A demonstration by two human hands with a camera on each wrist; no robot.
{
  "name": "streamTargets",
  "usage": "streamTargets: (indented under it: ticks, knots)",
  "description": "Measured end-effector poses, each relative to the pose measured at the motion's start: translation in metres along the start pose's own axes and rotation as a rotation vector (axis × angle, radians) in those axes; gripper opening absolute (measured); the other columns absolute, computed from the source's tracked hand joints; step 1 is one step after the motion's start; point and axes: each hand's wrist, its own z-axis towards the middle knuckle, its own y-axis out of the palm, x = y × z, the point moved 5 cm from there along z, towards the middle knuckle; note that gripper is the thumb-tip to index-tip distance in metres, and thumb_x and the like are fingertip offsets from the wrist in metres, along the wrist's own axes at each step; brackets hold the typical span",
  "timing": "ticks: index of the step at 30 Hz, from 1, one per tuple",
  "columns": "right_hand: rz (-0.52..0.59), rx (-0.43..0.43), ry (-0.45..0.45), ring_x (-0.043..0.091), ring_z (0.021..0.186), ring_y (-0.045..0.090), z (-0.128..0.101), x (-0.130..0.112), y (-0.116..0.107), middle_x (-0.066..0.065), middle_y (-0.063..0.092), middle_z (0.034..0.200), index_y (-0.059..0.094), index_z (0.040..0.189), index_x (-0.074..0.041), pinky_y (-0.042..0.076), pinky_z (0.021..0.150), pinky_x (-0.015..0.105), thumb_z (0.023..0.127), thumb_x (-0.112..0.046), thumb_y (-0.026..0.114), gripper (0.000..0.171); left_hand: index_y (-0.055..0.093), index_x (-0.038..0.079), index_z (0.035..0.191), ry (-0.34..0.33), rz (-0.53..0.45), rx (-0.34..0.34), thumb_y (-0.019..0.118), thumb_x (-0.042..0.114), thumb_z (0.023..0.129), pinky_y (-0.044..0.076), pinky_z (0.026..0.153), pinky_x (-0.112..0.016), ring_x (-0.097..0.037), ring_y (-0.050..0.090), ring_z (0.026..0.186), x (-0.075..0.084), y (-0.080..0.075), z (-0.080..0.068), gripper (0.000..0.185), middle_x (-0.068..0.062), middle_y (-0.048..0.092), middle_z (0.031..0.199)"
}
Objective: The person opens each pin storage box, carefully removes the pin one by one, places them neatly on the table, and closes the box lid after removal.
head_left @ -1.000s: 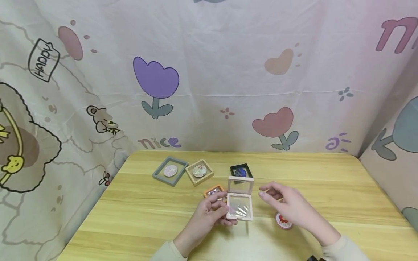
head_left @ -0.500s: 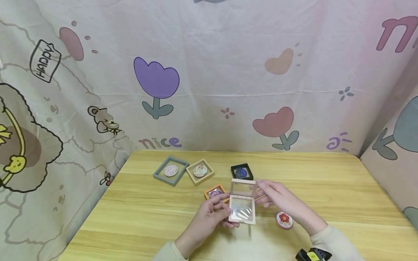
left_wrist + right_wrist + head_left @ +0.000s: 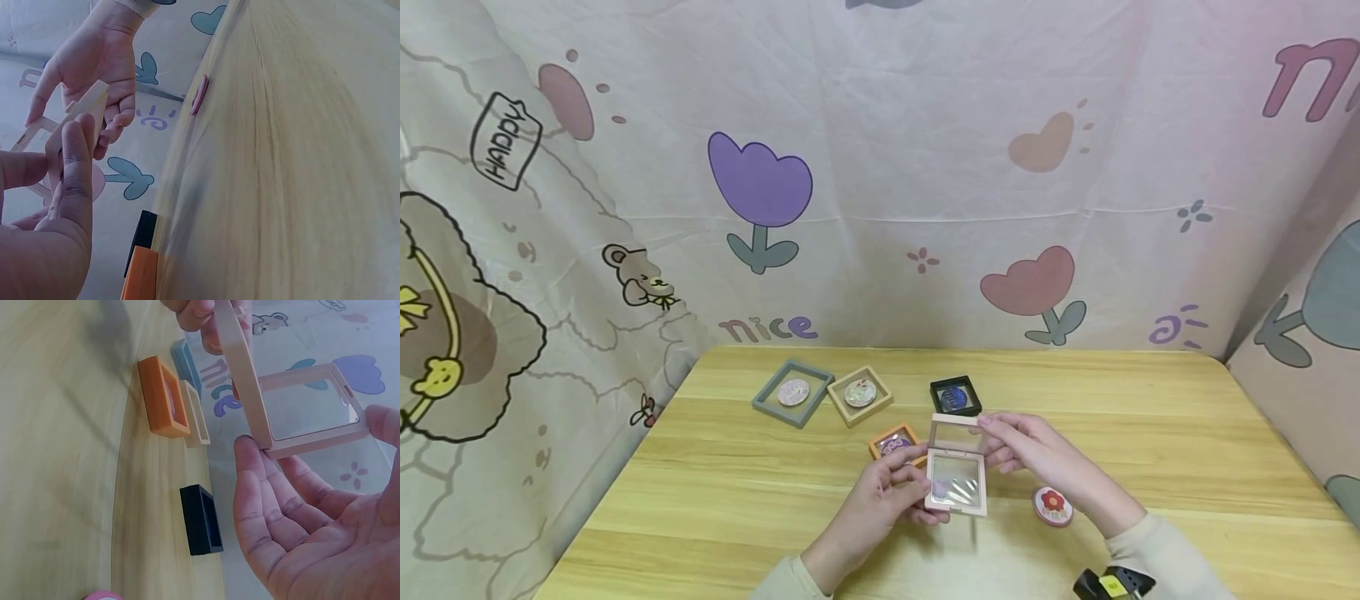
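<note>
A pale pink display case (image 3: 957,509), hinged and opened out, is held in the air above the table. Clear film spans both of its halves. My left hand (image 3: 874,506) grips the lower half at its left side, thumb in front and fingers behind. At the raised lid, my right hand (image 3: 1039,450) has its thumb on the outer edge; in the right wrist view its fingertips touch near the hinge of the case (image 3: 248,381). A round badge with a red flower (image 3: 1052,506) lies on the table below my right hand.
Behind the case stand an orange frame (image 3: 876,444) and a black frame (image 3: 976,406). A grey-blue frame (image 3: 767,413) and a beige frame (image 3: 852,419) lie further left. Each shows a round badge. A printed cloth (image 3: 880,167) hangs behind the wooden table (image 3: 700,500).
My right hand has come in from the right to the lid and taken hold of its edge, uncovering the red-flower badge. The case and left hand have shifted slightly right.
</note>
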Motion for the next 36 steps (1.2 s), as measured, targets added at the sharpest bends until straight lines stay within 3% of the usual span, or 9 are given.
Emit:
streamTargets:
  ticks: [11,22,28,36]
  knots:
    - [0.06,0.019,-0.002,0.017,0.091,0.073,0.0,-0.001,-0.001,0.016,0.074,0.105,0.055,0.138,0.018,0.068,0.083,0.032,0.114,-0.028,0.048,0.052,0.03,-0.001,0.165,0.027,0.009,-0.075,0.079,-0.008,0.087,0.067,0.092,-0.032,-0.013,0.078,0.095,0.001,0.0,0.001,0.093,-0.005,0.072,0.118]
    - [0.026,-0.022,-0.075,0.021,0.101,0.075,0.0,-0.006,0.002,0.021,0.076,0.117,0.059,0.135,0.01,0.068,0.086,0.033,0.112,-0.027,0.056,0.044,0.036,-0.003,0.162,0.031,0.05,-0.019,0.081,-0.006,0.087,0.068,0.088,-0.031,-0.015,0.08,0.092,0.004,-0.004,0.001,0.088,-0.004,0.075,0.111]
    - [0.012,-0.054,-0.165,0.013,0.103,0.074,-0.004,-0.008,0.002,0.025,0.074,0.121,0.057,0.138,0.009,0.067,0.09,0.034,0.11,-0.022,0.061,0.043,0.038,-0.001,0.161,0.024,0.046,-0.015,0.082,-0.003,0.088,0.068,0.091,-0.034,-0.015,0.081,0.091,0.005,-0.005,0.001,0.086,-0.001,0.076,0.107]
    - [0.005,-0.051,-0.248,0.01,0.107,0.07,-0.01,-0.01,0.004,0.019,0.069,0.121,0.061,0.135,0.005,0.064,0.094,0.024,0.105,-0.016,0.067,0.037,0.035,0.0,0.163,0.012,0.025,-0.017,0.081,-0.004,0.088,0.068,0.088,-0.031,-0.014,0.081,0.086,0.007,-0.006,0.0,0.088,-0.003,0.079,0.103]
